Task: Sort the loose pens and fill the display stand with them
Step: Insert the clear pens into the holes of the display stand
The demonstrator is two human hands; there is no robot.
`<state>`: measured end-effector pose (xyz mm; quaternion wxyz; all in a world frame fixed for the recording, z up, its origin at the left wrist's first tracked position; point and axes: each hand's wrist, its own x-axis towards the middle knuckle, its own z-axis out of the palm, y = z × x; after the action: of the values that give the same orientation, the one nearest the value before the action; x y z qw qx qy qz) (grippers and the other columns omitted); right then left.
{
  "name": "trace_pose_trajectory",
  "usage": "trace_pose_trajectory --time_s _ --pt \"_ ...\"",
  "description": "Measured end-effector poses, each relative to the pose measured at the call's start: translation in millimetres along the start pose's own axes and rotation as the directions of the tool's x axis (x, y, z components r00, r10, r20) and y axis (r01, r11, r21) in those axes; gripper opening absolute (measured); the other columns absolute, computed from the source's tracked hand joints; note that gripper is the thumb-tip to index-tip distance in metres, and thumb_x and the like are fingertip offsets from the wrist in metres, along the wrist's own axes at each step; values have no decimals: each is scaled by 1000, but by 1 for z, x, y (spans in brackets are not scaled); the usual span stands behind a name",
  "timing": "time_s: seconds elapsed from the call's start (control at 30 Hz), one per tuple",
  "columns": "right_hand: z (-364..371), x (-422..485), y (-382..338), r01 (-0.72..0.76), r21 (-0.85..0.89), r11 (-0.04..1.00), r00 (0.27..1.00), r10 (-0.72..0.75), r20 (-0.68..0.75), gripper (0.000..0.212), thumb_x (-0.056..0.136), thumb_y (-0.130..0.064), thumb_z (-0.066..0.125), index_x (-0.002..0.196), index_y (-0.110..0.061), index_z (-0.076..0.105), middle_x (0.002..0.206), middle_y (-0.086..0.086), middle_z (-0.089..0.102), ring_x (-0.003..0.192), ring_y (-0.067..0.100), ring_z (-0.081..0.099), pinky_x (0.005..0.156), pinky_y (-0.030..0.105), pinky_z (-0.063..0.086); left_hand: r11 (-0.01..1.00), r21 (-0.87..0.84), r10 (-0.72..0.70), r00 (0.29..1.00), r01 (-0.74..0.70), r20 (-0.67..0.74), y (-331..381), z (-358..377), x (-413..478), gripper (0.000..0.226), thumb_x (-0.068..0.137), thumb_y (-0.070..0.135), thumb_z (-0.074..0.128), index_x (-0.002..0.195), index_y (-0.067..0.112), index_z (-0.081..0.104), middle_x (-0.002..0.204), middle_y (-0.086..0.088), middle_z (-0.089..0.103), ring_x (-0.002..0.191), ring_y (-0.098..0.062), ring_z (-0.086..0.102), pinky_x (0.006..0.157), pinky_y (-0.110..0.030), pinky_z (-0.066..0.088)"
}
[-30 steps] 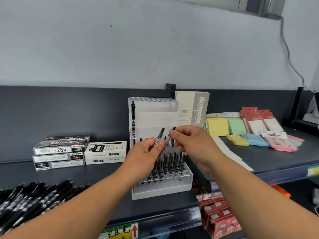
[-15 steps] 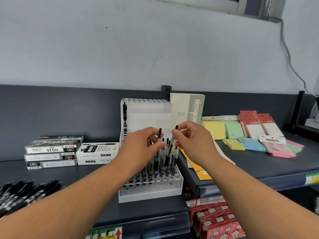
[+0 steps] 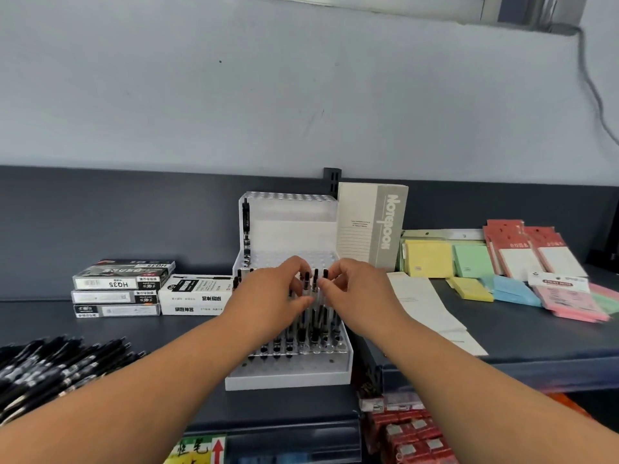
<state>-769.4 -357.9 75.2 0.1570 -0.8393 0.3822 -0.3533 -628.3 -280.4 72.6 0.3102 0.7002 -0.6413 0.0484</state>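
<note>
A white stepped display stand (image 3: 288,376) sits on the dark shelf in the middle. Several clear pens with black caps stand in its lower tier (image 3: 303,339); one black pen (image 3: 246,226) stands alone at the upper left. My left hand (image 3: 268,294) pinches the top of a clear pen (image 3: 306,289) that stands in the stand. My right hand (image 3: 355,293) pinches the neighbouring pen (image 3: 324,288), also upright in a hole. A heap of loose black pens (image 3: 57,366) lies at the far left.
Stacked pen boxes (image 3: 120,289) and a white box (image 3: 196,294) lie left of the stand. A grey notebook (image 3: 371,226) leans behind it on the right. Coloured sticky-note pads (image 3: 469,262) and pink packets (image 3: 566,299) cover the right shelf. Red packets (image 3: 408,433) hang below.
Both hands have come down from chest height over the stand, and the two pens they held tilted in the air now stand upright among the others in the lower tier.
</note>
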Motion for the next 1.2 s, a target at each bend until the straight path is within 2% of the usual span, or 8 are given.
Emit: trace_pose_trajectory --time_s 0.2,0.37,0.47,0.63,0.77,0.9,1.03,1.2 --pt "1 -1 5 0 -44 999 993 5 116 12 87 -33 68 94 -25 62 80 -9 63 74 7 58 57 10 35 1000 -3 13 998 -14 -57 1 1 0 25 90 38 60 114 29 60 92 17 63 65 1 46 69 -20 38" --pt "0 0 1 25 -112 993 991 -10 133 16 88 -30 64 96 -17 65 89 -2 68 85 15 62 71 25 48 1000 -23 -6 997 5 -71 0 2 2 18 89 28 63 105 31 57 82 18 61 61 0 49 67 -25 44" --pt "3 1 -3 48 -162 986 988 -23 150 17 89 -29 62 99 -16 67 96 1 70 93 17 63 78 26 48 998 58 13 997 -9 -73 2 2 4 7 89 27 61 93 32 57 82 17 57 67 -6 50 67 -24 40" --pt "5 1 -3 37 -147 988 988 -14 155 18 88 -29 62 99 -15 66 95 2 69 92 18 62 77 27 49 985 166 57 996 -43 -75 -1 2 5 34 96 35 51 129 37 53 120 13 50 89 -12 55 89 -29 44" --pt "3 -2 0 14 -97 995 989 1 149 16 87 -29 64 97 -17 66 89 -2 70 86 14 63 75 26 49 950 295 123 990 -98 -67 0 1 13 38 98 39 43 136 44 46 126 10 45 112 -14 49 97 -29 34" --pt "3 -3 0 -1 -67 998 989 11 149 15 87 -30 66 97 -20 66 87 -4 70 81 11 60 68 22 42 936 332 133 991 -118 -25 -1 -1 20 30 98 43 43 125 47 55 122 11 47 113 -12 45 96 -30 33" --pt "1 -2 2 -5 -39 999 986 11 164 14 88 -31 65 98 -22 67 90 -5 70 80 10 59 59 14 38 969 244 64 997 -51 -46 -4 -4 23 20 93 43 52 109 42 65 114 13 51 111 -11 46 98 -30 33" --pt "-2 -2 -3 31 -86 996 987 -17 158 18 91 -33 61 98 -19 69 95 -3 69 90 13 61 77 23 46 990 133 -45 999 48 -30 -7 -7 25 10 84 48 64 82 39 66 97 17 49 98 -7 46 92 -31 39"
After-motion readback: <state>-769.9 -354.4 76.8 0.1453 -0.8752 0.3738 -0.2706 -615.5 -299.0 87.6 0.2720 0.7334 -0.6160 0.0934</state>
